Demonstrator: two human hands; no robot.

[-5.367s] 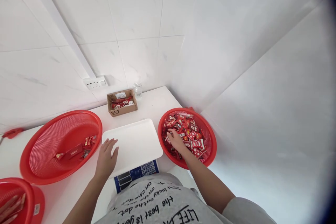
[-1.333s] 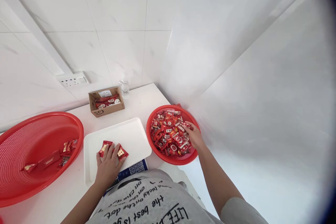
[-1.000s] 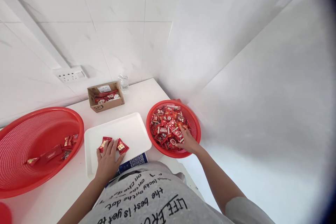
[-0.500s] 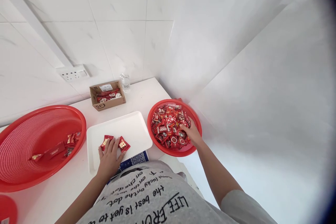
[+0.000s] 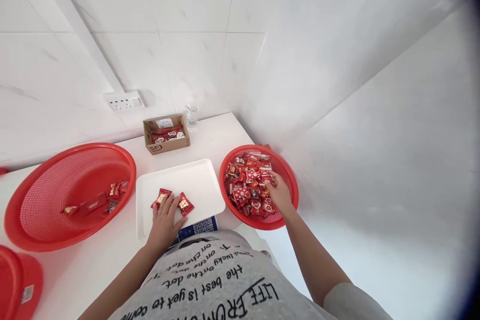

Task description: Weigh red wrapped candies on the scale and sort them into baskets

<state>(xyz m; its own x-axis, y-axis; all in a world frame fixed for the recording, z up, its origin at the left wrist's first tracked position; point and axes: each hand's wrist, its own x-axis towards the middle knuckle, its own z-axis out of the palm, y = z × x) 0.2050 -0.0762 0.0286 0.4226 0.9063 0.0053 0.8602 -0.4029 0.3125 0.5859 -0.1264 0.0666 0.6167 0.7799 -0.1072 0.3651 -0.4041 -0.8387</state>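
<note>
On the white tray [image 5: 198,175] lie two red packets with gold print, a left one [image 5: 162,196] and a right one [image 5: 185,204]. My left hand [image 5: 165,220] rests on the tray with its fingers spread, touching the left packet and close to the right one. The round red basket [image 5: 294,187] on the right holds a heap of small red packets [image 5: 249,180]. Inside it, my right hand [image 5: 279,192] has its fingers closed on a red packet [image 5: 267,175] near the right side of the heap.
A large red basket [image 5: 45,180] at left holds several packets. An open cardboard box [image 5: 170,146] stands near the wall beside a clear plastic container [image 5: 191,117]. A blue keypad [image 5: 198,227] shows below the tray; another red container [image 5: 32,280] is at lower left.
The camera view has shifted left. My right hand has moved slightly within the basket and pinches a packet; some packets in the heap lie differently. My left hand stays on the tray.
</note>
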